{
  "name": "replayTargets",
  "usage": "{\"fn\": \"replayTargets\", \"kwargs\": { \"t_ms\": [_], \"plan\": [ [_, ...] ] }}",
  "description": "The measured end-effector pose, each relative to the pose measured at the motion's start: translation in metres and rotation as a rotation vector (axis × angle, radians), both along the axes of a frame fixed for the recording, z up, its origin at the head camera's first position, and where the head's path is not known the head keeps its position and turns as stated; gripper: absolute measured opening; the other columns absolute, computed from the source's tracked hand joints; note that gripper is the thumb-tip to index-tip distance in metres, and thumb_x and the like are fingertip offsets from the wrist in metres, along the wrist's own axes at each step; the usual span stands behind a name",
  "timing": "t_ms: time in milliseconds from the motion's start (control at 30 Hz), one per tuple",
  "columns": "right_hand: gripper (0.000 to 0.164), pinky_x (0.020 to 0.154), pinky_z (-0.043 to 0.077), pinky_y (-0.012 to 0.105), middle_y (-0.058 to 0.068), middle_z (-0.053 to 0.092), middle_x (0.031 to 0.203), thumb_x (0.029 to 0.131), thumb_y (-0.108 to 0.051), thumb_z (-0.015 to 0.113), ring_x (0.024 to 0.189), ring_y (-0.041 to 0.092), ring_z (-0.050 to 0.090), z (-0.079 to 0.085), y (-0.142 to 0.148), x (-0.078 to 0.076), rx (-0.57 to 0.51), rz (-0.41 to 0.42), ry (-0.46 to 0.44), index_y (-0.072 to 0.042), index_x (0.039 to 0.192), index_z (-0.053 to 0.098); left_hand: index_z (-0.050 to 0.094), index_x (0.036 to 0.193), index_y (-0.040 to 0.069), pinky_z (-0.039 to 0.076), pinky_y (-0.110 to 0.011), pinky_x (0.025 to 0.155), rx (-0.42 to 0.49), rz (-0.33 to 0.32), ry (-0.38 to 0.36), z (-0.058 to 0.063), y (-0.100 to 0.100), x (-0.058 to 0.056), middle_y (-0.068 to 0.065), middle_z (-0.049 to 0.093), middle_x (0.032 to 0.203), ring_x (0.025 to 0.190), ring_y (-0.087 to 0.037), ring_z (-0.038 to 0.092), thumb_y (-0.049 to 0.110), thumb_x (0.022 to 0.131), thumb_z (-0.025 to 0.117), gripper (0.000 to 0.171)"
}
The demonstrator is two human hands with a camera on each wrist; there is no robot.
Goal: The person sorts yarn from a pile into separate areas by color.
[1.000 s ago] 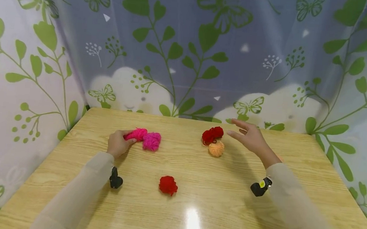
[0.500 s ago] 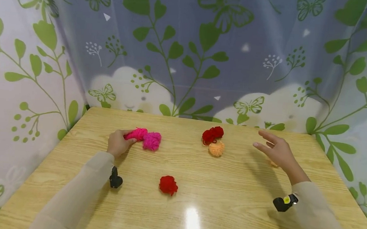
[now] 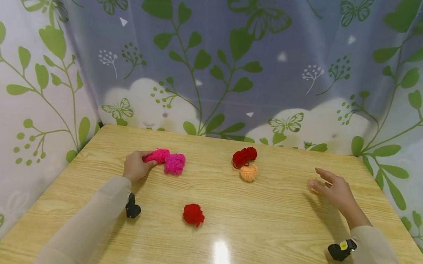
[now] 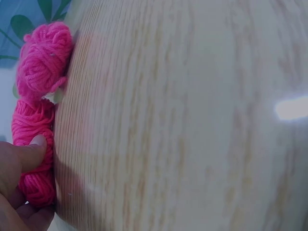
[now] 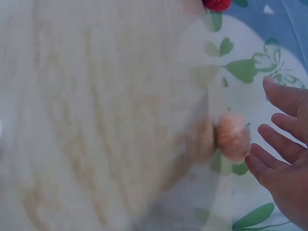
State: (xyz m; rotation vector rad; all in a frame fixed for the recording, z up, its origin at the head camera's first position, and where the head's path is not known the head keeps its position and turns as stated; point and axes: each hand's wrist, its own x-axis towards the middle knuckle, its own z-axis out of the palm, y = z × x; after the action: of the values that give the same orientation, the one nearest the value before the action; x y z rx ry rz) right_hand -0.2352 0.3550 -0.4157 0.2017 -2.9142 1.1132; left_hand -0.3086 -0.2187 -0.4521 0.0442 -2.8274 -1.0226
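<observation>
One roll of bright pink yarn (image 3: 160,155) is in my left hand (image 3: 137,166), at the far left part of the wooden table (image 3: 263,235). My left fingers are closed around its end, and my thumb (image 4: 34,153) presses on its side. The other end of the roll touches a fuzzy purple-pink yarn ball (image 3: 174,164).

My right hand (image 3: 337,193) is over on the right side, and it has hold of nothing. Its fingers are wide apart and bend just a little. A small peach yarn ball (image 5: 233,137) is right by my right fingertips. I can't tell if they touch it.

Near the back of the table, between my hands, sits some dark red yarn (image 3: 244,157) with two bumps. A light orange yarn ball (image 3: 249,172) is up against it, on the side closer to me. A red yarn ball (image 3: 193,214) lies by itself, nearer to me than all the others.

Behind the table hangs a blue and white cloth (image 3: 209,65) with green leaves and butterflies. My sleeves (image 3: 89,222) are light tan.
</observation>
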Motion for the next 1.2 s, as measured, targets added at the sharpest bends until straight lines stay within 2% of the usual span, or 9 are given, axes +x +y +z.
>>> {"fn": "replayTargets", "kwargs": {
  "t_ms": [167,433,667,1033,1200],
  "plan": [
    [0.065,0.097,0.040,0.059,0.037,0.035,0.142,0.096,-0.026,0.061,0.124,0.054,0.040,-0.009,0.006,0.001,-0.001,-0.013,-0.015,0.010,0.143,0.034,0.062,0.127,0.002,0.041,-0.053,0.100,-0.002,-0.001,0.000,-0.002,-0.001,-0.001,-0.025,0.057,0.129,0.122,-0.044,0.049,0.017,0.090,0.069,0.041],
    [0.064,0.087,0.051,0.049,0.039,0.039,0.136,0.095,-0.026,0.062,0.117,0.052,0.049,-0.022,0.011,-0.001,0.055,-0.036,-0.046,0.012,0.141,0.036,0.061,0.128,0.002,0.040,-0.053,0.102,0.008,-0.006,-0.017,0.003,0.001,0.002,-0.025,0.056,0.130,0.123,-0.044,0.047,0.016,0.090,0.068,0.041],
    [0.062,0.085,0.052,0.049,0.040,0.043,0.132,0.094,-0.026,0.063,0.113,0.051,0.052,-0.024,0.011,-0.005,0.061,-0.047,-0.041,0.012,0.138,0.040,0.060,0.129,0.001,0.039,-0.053,0.102,0.000,-0.008,-0.019,0.007,0.002,0.004,-0.026,0.055,0.130,0.124,-0.045,0.047,0.016,0.090,0.068,0.042],
    [0.060,0.083,0.052,0.049,0.039,0.045,0.131,0.094,-0.026,0.064,0.112,0.050,0.053,-0.027,0.012,-0.007,0.067,-0.053,-0.025,0.011,0.137,0.044,0.060,0.129,0.002,0.038,-0.052,0.103,0.003,-0.011,0.003,0.003,0.000,0.002,-0.025,0.055,0.130,0.124,-0.044,0.047,0.016,0.090,0.068,0.043],
    [0.060,0.081,0.053,0.045,0.038,0.046,0.131,0.094,-0.027,0.063,0.113,0.049,0.053,-0.026,0.013,-0.006,0.062,-0.068,-0.032,0.010,0.137,0.044,0.058,0.131,0.001,0.038,-0.052,0.104,-0.007,-0.033,0.000,0.001,-0.002,-0.001,-0.025,0.055,0.131,0.124,-0.043,0.047,0.017,0.089,0.069,0.046]
  ]
}}
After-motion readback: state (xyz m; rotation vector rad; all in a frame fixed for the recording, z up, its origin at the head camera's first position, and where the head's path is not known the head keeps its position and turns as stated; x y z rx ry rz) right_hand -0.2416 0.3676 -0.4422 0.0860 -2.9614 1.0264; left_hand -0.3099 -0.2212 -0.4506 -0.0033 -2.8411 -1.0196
